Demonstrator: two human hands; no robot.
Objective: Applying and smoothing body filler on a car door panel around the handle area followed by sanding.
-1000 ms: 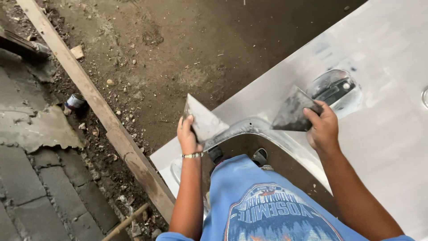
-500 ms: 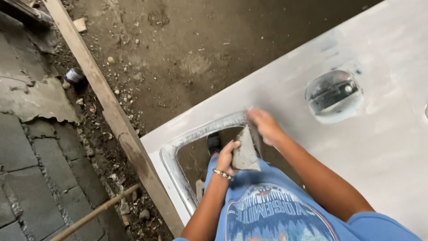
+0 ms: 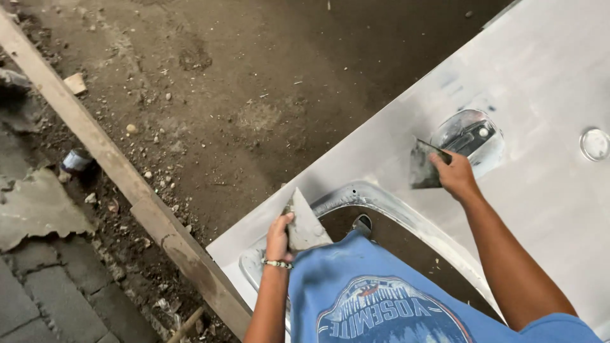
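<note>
Hands first: we count two, both ours, and each grips one flat scraper smeared with grey filler. Our left hand [image 3: 278, 236], at the lower middle of the frame, is closed around the edge of the first scraper [image 3: 306, 223], a wedge-shaped grey blade that stands tilted upward just above our blue shirt [image 3: 375, 298]. One beaded bracelet [image 3: 277, 263] circles that wrist. Our right hand [image 3: 455, 174], right of centre, is closed on the second scraper [image 3: 424, 166], whose blade lies against the grey car panel [image 3: 546, 197] just beside one recessed door handle [image 3: 469, 134].

We see one panel, filling the right side of the frame, pale and dull with sanded filler. It has one curved cut-out [image 3: 394, 219] with a bright metal lip, and our left-hand scraper is held over the near end of that curve. One round cap [image 3: 595, 143] sits on the panel at the far right edge. One shoe [image 3: 363, 223] shows through the cut-out, on the dark ground.

One long wooden plank [image 3: 121, 174] runs diagonally from the upper left to the lower middle, lying on the dirt floor [image 3: 254, 82]. Beside it at the left we see one small can [image 3: 76, 161], and near the upper left one small wood block [image 3: 75, 82]. Broken paving slabs [image 3: 44, 279] fill the lower left corner.
</note>
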